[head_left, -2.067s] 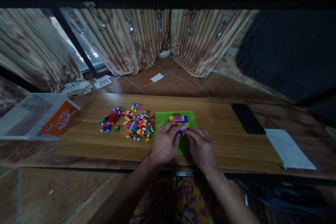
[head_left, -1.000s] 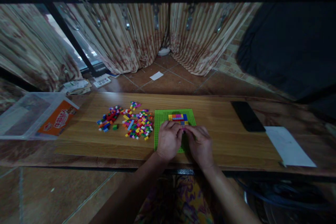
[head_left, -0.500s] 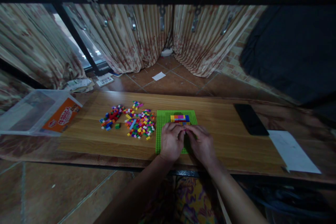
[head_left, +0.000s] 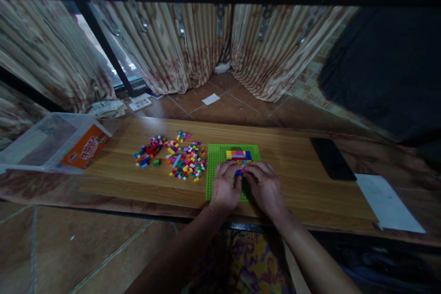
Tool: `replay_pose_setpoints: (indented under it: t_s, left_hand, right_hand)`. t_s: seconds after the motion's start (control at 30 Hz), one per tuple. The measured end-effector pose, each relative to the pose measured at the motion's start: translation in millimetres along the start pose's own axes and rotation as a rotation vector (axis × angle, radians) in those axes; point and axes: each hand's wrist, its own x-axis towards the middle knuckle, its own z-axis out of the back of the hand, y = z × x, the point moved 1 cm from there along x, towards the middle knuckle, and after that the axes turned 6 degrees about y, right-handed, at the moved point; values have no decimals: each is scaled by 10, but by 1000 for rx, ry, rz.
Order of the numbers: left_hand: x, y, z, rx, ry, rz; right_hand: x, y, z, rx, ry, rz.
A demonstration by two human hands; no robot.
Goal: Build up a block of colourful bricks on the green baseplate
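Note:
A green baseplate (head_left: 217, 158) lies on the wooden table (head_left: 292, 179), with a small block of coloured bricks (head_left: 238, 155) built on its far part. My left hand (head_left: 224, 187) and my right hand (head_left: 263, 188) rest on the plate side by side, fingers curled. Their fingertips meet at a small blue brick (head_left: 238, 172) just below the built block. Which hand grips it I cannot make out. A heap of loose coloured bricks (head_left: 184, 161) lies left of the plate, and a smaller heap (head_left: 148, 150) sits further left.
A clear plastic box (head_left: 41, 142) with an orange leaflet (head_left: 84, 147) stands at the table's left end. A black phone (head_left: 332, 158) and a white sheet of paper (head_left: 389, 202) lie on the right. Curtains and a tiled floor lie beyond the table.
Both hands stay together on the green plate, shifting only slightly. The blue brick shows again between the fingertips. The camera has tilted a little.

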Motion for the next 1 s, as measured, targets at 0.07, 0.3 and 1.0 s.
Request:
replay_pose_setpoints:
  t_s: [0.07,0.3,1.0]
  left_hand:
    - [-2,13,-9,26,-30,22]
    - [3,3,-65,92,-75,74]
    - [-6,15,-70,116,-43,88]
  right_hand:
    - [17,-1,28,-23,27,20]
    - [78,23,82,-95,88,26]
    - [30,11,-3,-83,18,4]
